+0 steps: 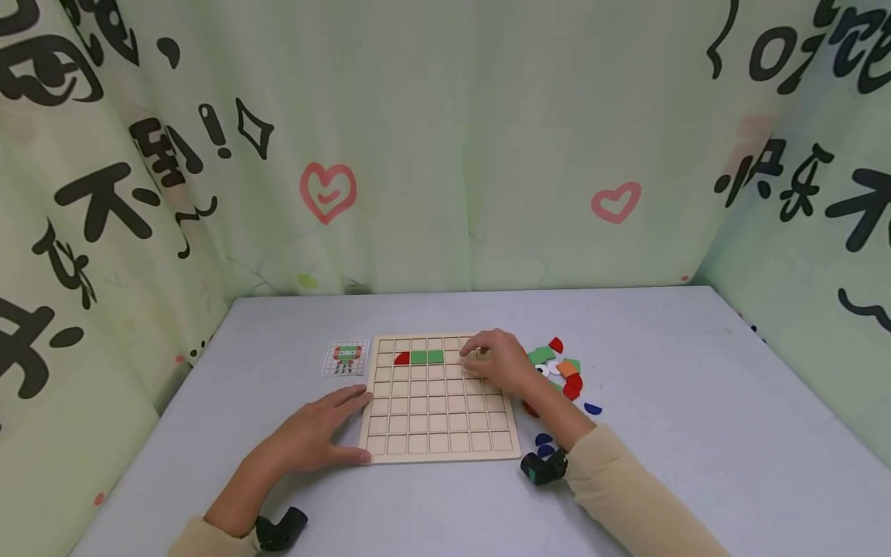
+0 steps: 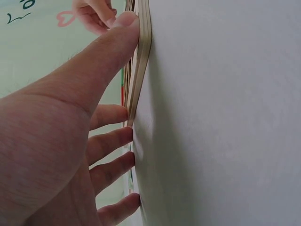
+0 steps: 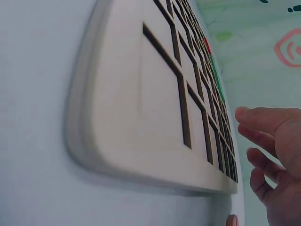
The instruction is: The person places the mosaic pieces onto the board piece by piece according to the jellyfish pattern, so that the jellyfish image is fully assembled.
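A square wooden grid board [image 1: 431, 458] lies flat on the table. On its upper part, a red quarter-round piece [image 1: 402, 358] and two green square pieces [image 1: 427, 357] sit side by side in one row. My left hand [image 1: 316, 433] rests against the board's left edge, fingers spread and fairly straight, with the thumb [image 2: 110, 44] at the near left corner. Above the board's upper right cells hovers my right hand [image 1: 497, 360], its fingers bent and the thumb close to the index finger. No piece shows between those fingertips in the right wrist view; a small one could be hidden.
A small pattern card [image 1: 346, 357] lies beyond the board's left edge. Right of the board is a loose pile of red, green, orange and white pieces [image 1: 572, 384], partly behind my right forearm. Blue half-round pieces [image 1: 593, 408] lie nearer. A printed curtain [image 1: 473, 155] surrounds the table.
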Tool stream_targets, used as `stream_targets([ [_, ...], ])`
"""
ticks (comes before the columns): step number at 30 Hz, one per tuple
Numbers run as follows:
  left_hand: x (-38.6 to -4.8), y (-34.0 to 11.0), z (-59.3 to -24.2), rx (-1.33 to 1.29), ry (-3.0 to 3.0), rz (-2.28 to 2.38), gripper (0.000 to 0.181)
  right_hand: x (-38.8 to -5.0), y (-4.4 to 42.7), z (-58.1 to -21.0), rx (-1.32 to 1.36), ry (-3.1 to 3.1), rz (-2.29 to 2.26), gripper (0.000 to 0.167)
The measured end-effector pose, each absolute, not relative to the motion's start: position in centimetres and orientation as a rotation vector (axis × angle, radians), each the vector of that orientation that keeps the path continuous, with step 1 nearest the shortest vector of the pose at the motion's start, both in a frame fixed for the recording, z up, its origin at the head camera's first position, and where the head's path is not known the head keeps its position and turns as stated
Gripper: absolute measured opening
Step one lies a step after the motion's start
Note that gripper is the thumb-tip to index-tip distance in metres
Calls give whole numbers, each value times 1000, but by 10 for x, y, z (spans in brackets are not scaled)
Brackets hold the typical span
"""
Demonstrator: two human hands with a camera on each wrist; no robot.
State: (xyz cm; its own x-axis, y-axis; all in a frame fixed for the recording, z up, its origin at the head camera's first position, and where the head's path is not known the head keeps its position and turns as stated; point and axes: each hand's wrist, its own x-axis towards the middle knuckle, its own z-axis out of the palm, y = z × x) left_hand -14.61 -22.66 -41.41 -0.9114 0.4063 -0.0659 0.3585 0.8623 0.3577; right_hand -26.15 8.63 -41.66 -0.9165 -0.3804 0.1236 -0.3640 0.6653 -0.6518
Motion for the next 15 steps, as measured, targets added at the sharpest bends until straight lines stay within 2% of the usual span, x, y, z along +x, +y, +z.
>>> stream_targets([
  [15, -145, -226, -414, 598, 2901, 509, 88, -255, 126, -412, -575, 2911, -1076, 14],
])
